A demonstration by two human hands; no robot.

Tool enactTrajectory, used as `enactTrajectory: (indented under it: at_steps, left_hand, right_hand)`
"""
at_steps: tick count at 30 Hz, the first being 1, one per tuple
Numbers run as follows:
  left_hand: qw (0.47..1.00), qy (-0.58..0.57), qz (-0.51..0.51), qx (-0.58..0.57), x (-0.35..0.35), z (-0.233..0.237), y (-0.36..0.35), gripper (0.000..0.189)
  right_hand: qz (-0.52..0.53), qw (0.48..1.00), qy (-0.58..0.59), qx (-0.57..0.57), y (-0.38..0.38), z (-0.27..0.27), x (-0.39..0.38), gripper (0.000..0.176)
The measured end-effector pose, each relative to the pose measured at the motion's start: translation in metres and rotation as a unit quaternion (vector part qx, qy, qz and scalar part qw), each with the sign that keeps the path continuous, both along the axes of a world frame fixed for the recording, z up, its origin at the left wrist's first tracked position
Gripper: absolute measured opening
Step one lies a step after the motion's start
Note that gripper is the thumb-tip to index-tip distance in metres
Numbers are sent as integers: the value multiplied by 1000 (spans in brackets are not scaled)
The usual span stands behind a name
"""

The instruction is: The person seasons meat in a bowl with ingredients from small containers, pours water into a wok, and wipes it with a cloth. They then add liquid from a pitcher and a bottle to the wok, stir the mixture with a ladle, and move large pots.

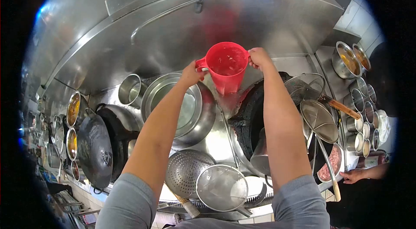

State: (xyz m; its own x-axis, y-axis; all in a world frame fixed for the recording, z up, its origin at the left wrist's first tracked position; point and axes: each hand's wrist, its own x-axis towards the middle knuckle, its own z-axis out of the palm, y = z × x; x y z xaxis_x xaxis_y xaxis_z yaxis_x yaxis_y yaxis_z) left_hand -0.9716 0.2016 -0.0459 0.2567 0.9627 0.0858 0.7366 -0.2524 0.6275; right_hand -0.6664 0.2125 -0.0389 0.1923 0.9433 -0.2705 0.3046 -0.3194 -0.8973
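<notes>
Both my arms reach forward to a tall red plastic jug [226,79] with clear liquid in it, near the steel back wall. My left hand [192,74] is closed around its left handle. On the other side, my right hand [260,59] grips the jug at its upper right edge. Below my left forearm is a large steel pot [203,118] with liquid inside. A dark wok range opening [249,129] lies under my right forearm.
A perforated ladle [184,172] and a mesh strainer [222,188] lie in front of me. Woks [95,151] lean at left. More strainers [320,120] and steel containers [346,60] stand at right. Another person's hand [353,176] is near a bowl of meat [331,166].
</notes>
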Motion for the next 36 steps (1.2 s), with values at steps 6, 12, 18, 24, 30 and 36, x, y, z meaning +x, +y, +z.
enactTrajectory:
  at_steps: [6,12,18,24,30,36]
  left_hand:
    - [935,-303,-13,-183,31,-5,16,27]
    - [925,-356,36,-126,64,12,1,33]
    - [928,-333,103,-128,85,37,-22,34]
    - [933,-322,104,-119,95,11,2,31]
    - [943,-299,88,-117,103,15,2,30]
    - [902,-406,109,-97,95,-9,-12,31]
  right_hand:
    - [-1,1000,-27,-12,31,-17,26,31]
    - [11,994,-103,-40,39,-25,35,25]
    - [-56,980,-181,-63,29,1,41,29]
    - [-56,985,-150,-68,22,35,44,39]
    - [-48,987,-136,-64,13,54,42,42]
    - [-73,993,-18,-90,2,35,33,39]
